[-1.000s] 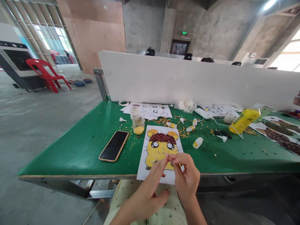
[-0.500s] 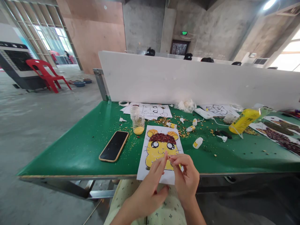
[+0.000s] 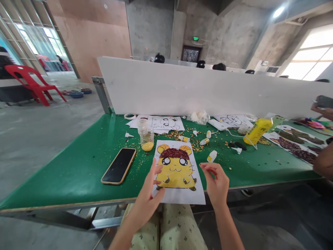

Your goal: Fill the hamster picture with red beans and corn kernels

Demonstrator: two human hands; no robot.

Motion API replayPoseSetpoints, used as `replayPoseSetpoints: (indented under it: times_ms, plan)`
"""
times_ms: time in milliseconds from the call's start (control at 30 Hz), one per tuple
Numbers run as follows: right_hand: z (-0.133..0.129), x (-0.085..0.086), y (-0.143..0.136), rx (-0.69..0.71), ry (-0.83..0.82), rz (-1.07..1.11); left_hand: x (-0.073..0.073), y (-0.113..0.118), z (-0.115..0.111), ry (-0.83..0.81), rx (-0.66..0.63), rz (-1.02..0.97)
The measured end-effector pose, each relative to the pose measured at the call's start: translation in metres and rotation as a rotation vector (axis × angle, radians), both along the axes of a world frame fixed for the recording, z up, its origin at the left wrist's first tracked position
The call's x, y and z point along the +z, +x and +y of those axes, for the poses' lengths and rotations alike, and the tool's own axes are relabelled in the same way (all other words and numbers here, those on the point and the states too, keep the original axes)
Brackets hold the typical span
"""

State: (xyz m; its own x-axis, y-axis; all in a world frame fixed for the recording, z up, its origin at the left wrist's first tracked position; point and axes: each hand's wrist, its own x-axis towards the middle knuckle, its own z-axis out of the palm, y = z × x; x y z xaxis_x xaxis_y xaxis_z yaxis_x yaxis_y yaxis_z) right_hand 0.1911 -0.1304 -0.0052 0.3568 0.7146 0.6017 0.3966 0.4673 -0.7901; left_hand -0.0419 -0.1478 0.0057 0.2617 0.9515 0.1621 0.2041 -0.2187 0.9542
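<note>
A sheet of paper with a hamster picture [image 3: 177,173] lies at the table's front edge. Its body is yellow, the top of its head is covered in dark red grains, and its ears hold yellow kernels. My left hand [image 3: 149,191] is open at the sheet's left edge, fingers stretched and partly over the picture. To the right of the sheet, my right hand [image 3: 216,182] hovers with thumb and forefinger pinched together. Whatever the pinch may hold is too small to name. Beyond that hand lies a small white glue bottle [image 3: 212,156] with a yellow label.
A phone [image 3: 119,166] lies left of the sheet, near a clear plastic jar [image 3: 147,140] with yellow grains. Scattered kernels, small bottles [image 3: 204,141] and a yellow bottle [image 3: 257,131] are farther back. A white partition [image 3: 177,92] borders the table. Another person's arm [image 3: 324,161] is at right.
My hands have moved apart from over the picture, left hand to the left edge, right hand to the right. The view has turned right, bringing another person's arm into sight.
</note>
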Motion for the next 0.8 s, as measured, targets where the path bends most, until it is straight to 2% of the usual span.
replayPoseSetpoints:
  times_ms: [133,267,400,567,800]
  plan:
    - [0.020,-0.006,0.030,-0.016,-0.183,-0.035,-0.001,-0.014,0.012,-0.023,0.072,0.014]
    - [0.037,-0.012,0.039,0.056,-0.301,-0.109,-0.009,-0.020,0.020,-0.019,0.069,0.031]
    - [0.051,-0.013,0.031,0.137,-0.377,-0.193,-0.018,-0.020,0.024,-0.054,0.059,-0.010]
    - [0.066,-0.012,0.014,0.245,-0.417,-0.300,-0.019,-0.022,0.024,-0.073,0.068,-0.078]
    - [0.077,-0.018,0.000,0.284,-0.449,-0.388,-0.022,-0.024,0.023,-0.078,0.068,-0.090]
